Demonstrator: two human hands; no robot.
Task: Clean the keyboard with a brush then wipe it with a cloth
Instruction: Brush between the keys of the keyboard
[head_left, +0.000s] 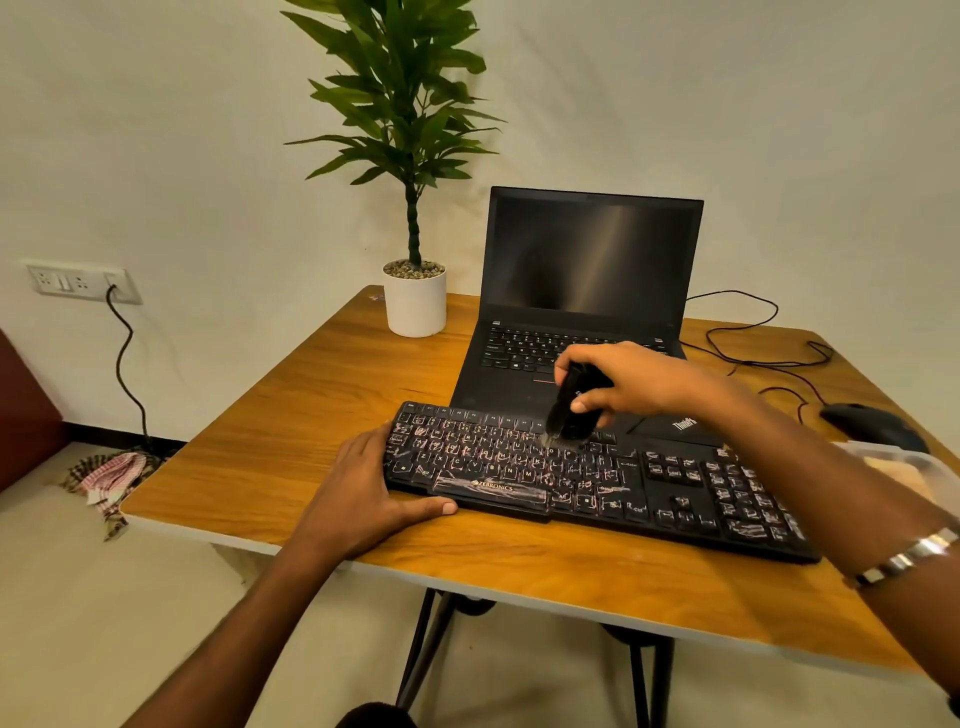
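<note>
On the tabletop (291, 415) the keyboard (597, 478) lies chalk-streaked nearly all over, so brushing looks barely begun and wiping remains. The left hand (374, 493) steadies its left end, fingers relaxed; right hand (623, 384) fingers grip the brush (569, 410), bristles on its upper key rows.

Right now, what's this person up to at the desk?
A person is cleaning a dusty black keyboard. The right hand grips a small black brush, bristles down on the upper key rows. The left hand rests flat against the keyboard's left end, steadying it. An open laptop sits just behind.
</note>
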